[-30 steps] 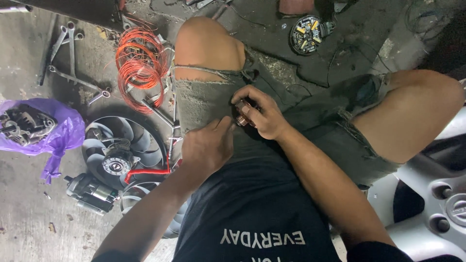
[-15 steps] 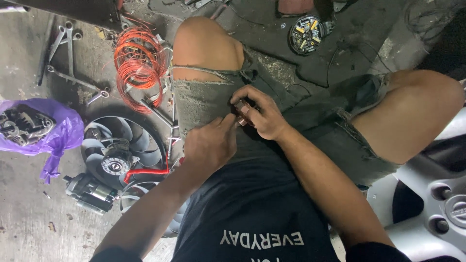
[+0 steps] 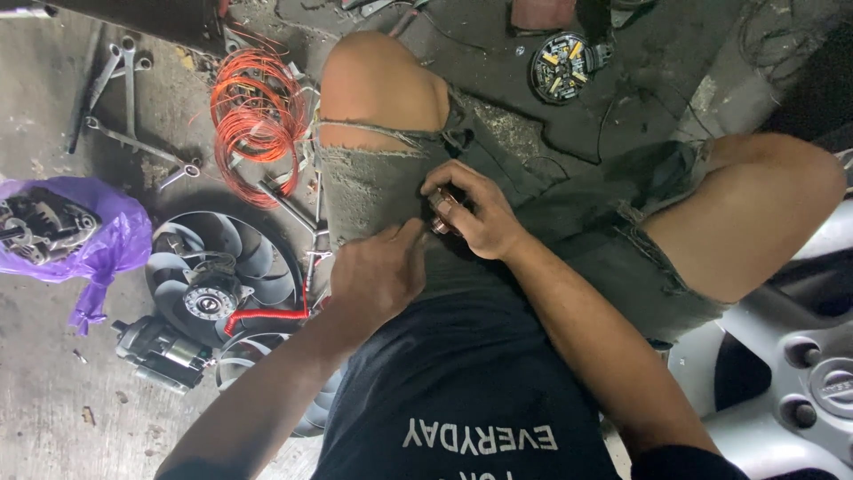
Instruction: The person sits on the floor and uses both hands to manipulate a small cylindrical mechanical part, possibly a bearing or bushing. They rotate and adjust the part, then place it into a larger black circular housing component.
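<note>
While both hands (image 3: 378, 276) (image 3: 471, 213) pinch a small part (image 3: 442, 212), copper coil (image 3: 258, 116) and fan (image 3: 222, 271) lie beside.

Dim, flat workshop light seen from above

The concrete floor (image 3: 53, 391) at left is the brightest part, pale and evenly lit; the upper right sinks into near-black shadow. Soft shadows pool under the fan (image 3: 222, 276). The silver wheel rim (image 3: 782, 391) shows mild sheen. Focus is fair, slightly soft, with wide-angle stretch at the edges
</note>
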